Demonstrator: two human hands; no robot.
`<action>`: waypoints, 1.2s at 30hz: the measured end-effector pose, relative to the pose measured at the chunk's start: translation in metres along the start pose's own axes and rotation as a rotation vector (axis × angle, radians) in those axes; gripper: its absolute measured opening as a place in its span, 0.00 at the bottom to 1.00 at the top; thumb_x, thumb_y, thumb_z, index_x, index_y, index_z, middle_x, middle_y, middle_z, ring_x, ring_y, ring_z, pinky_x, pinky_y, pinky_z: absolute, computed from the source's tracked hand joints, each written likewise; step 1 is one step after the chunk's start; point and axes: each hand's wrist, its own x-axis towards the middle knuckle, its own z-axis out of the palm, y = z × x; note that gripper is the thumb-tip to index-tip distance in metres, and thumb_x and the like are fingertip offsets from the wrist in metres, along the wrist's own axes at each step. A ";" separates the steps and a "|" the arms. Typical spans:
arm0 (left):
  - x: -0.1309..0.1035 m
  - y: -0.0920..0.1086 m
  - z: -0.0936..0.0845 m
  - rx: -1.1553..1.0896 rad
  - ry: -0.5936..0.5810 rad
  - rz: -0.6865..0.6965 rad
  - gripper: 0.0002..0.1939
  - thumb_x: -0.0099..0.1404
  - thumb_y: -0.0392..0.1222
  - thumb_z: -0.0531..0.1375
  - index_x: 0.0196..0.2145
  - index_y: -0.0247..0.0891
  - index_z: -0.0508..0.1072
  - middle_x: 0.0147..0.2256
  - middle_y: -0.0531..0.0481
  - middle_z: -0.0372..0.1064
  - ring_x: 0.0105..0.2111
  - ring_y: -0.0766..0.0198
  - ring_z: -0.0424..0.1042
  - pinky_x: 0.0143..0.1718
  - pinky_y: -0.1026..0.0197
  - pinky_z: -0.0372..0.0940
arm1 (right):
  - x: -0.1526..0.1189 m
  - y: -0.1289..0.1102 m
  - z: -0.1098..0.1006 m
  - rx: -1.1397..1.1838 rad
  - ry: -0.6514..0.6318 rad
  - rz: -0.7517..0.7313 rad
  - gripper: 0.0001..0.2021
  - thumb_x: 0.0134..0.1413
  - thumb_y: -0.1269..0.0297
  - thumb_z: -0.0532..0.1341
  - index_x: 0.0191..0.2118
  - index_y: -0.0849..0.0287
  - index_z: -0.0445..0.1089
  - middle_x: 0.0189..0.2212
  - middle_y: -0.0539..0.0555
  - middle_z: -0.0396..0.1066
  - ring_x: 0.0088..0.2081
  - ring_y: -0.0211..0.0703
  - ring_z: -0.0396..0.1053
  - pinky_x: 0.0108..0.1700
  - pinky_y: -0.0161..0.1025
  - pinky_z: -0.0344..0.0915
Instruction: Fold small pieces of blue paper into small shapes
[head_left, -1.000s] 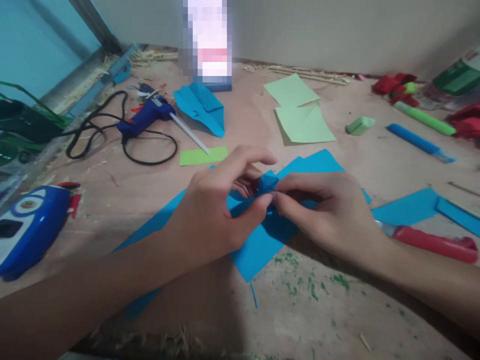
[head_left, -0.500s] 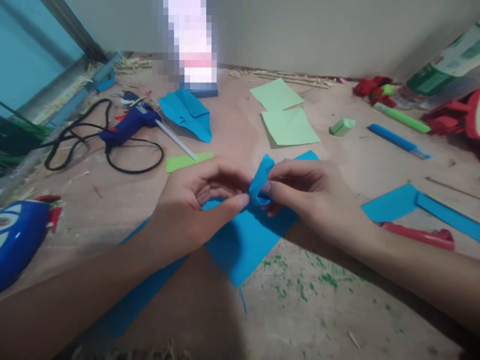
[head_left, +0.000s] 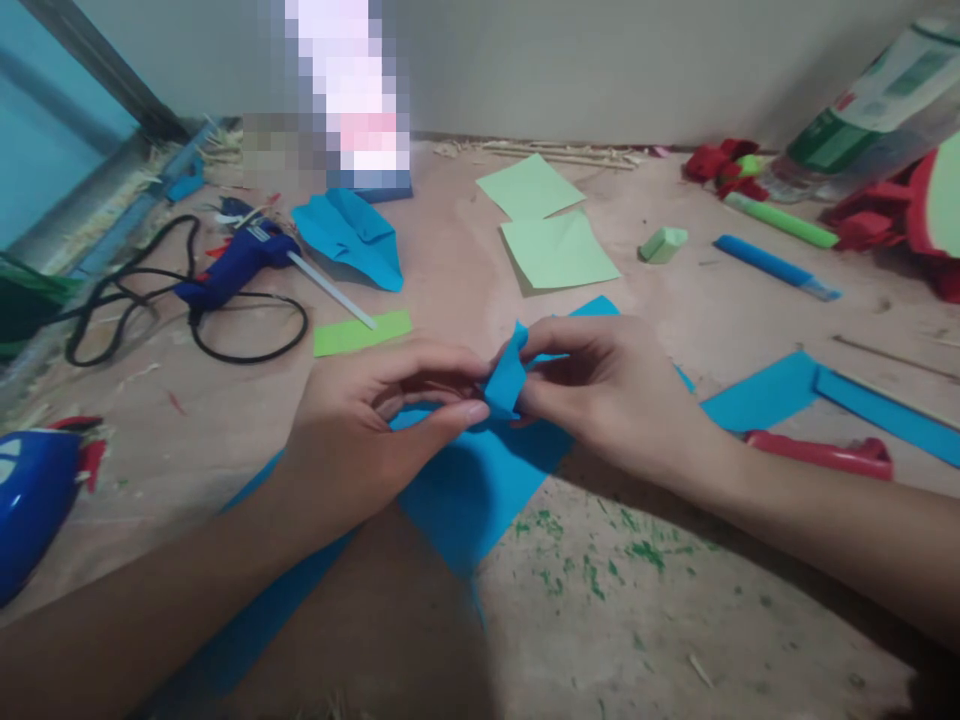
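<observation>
A small folded piece of blue paper is pinched between my two hands in the middle of the view. My left hand grips its left edge between thumb and fingertips. On the other side, my right hand holds it with thumb and index finger; the remaining fingers curl out of sight behind. Beneath both hands lies a larger flat sheet of blue paper, partly covered by them. Another blue strip runs under my left forearm.
A blue glue gun with its black cord lies left, near folded blue paper. Pale green squares are at the back. Rightward are a blue marker, a red-handled tool, blue strips and a tilted bottle.
The folded blue paper has turned between my fingers, now showing a broader flat face. My hands remain together on it. The whole view has shifted slightly, moving the surroundings left.
</observation>
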 end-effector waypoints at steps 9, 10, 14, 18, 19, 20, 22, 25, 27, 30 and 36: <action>0.000 0.000 -0.001 0.109 -0.050 0.057 0.08 0.64 0.42 0.72 0.42 0.45 0.83 0.42 0.50 0.82 0.43 0.53 0.82 0.45 0.54 0.80 | -0.001 -0.004 0.000 -0.118 0.022 -0.045 0.08 0.54 0.76 0.63 0.29 0.59 0.77 0.27 0.49 0.77 0.30 0.38 0.72 0.32 0.35 0.67; 0.000 0.000 -0.001 0.112 -0.056 0.060 0.10 0.64 0.43 0.73 0.43 0.45 0.83 0.43 0.50 0.82 0.43 0.54 0.82 0.45 0.54 0.80 | 0.000 -0.003 0.000 -0.109 0.022 -0.041 0.08 0.54 0.76 0.63 0.29 0.59 0.77 0.27 0.49 0.77 0.29 0.37 0.72 0.32 0.35 0.66; -0.001 0.001 0.001 0.167 -0.050 0.089 0.13 0.63 0.45 0.74 0.44 0.43 0.83 0.43 0.49 0.82 0.42 0.54 0.81 0.44 0.54 0.79 | 0.000 -0.003 0.000 -0.108 0.029 -0.032 0.08 0.54 0.75 0.63 0.28 0.59 0.77 0.25 0.48 0.76 0.28 0.37 0.69 0.29 0.34 0.63; -0.003 0.003 0.002 0.157 -0.013 0.053 0.11 0.65 0.45 0.73 0.45 0.45 0.81 0.41 0.52 0.82 0.39 0.58 0.81 0.42 0.58 0.77 | -0.001 -0.005 0.001 -0.161 0.035 0.003 0.08 0.53 0.76 0.62 0.28 0.60 0.77 0.23 0.48 0.73 0.26 0.36 0.66 0.27 0.34 0.60; -0.003 0.003 0.002 0.159 0.003 0.063 0.11 0.64 0.45 0.73 0.45 0.46 0.81 0.41 0.53 0.81 0.39 0.58 0.81 0.42 0.58 0.76 | -0.001 -0.005 0.001 -0.164 0.034 0.014 0.08 0.53 0.76 0.62 0.28 0.60 0.77 0.23 0.48 0.73 0.26 0.36 0.66 0.26 0.34 0.60; -0.004 0.004 0.002 0.185 0.014 0.094 0.11 0.64 0.44 0.73 0.43 0.47 0.80 0.41 0.53 0.81 0.40 0.57 0.81 0.44 0.58 0.76 | -0.001 -0.005 0.001 -0.166 0.031 0.022 0.08 0.53 0.75 0.62 0.27 0.59 0.76 0.23 0.48 0.72 0.26 0.36 0.66 0.26 0.34 0.60; -0.003 0.006 0.001 0.284 0.018 0.193 0.08 0.64 0.43 0.73 0.40 0.47 0.80 0.41 0.53 0.82 0.42 0.56 0.80 0.46 0.55 0.75 | -0.001 -0.005 0.001 -0.175 0.027 0.030 0.08 0.52 0.75 0.62 0.27 0.59 0.76 0.22 0.48 0.72 0.26 0.37 0.67 0.27 0.34 0.60; -0.002 0.009 0.000 0.380 0.003 0.262 0.02 0.67 0.42 0.70 0.37 0.49 0.82 0.40 0.54 0.82 0.41 0.55 0.80 0.47 0.53 0.72 | -0.001 -0.005 0.002 -0.193 0.018 0.013 0.07 0.52 0.76 0.63 0.27 0.59 0.75 0.23 0.48 0.71 0.27 0.38 0.67 0.29 0.35 0.60; -0.001 0.010 0.000 0.370 0.007 0.242 0.02 0.69 0.42 0.68 0.37 0.50 0.82 0.39 0.55 0.83 0.41 0.55 0.81 0.46 0.53 0.72 | -0.002 -0.006 0.002 -0.203 0.012 -0.015 0.08 0.53 0.76 0.63 0.26 0.59 0.74 0.23 0.47 0.71 0.28 0.37 0.67 0.30 0.35 0.61; -0.001 0.011 -0.001 0.366 0.013 0.237 0.03 0.69 0.42 0.68 0.35 0.50 0.82 0.38 0.55 0.83 0.40 0.55 0.80 0.45 0.53 0.73 | -0.002 -0.006 0.003 -0.217 0.015 -0.044 0.10 0.54 0.76 0.63 0.24 0.59 0.71 0.23 0.46 0.71 0.28 0.36 0.67 0.31 0.35 0.61; -0.003 0.002 -0.002 0.257 0.019 0.172 0.13 0.65 0.42 0.72 0.47 0.49 0.81 0.42 0.55 0.83 0.39 0.59 0.81 0.45 0.59 0.75 | -0.003 -0.005 0.003 -0.227 -0.001 -0.049 0.09 0.56 0.76 0.62 0.27 0.58 0.75 0.24 0.46 0.72 0.28 0.37 0.68 0.30 0.34 0.60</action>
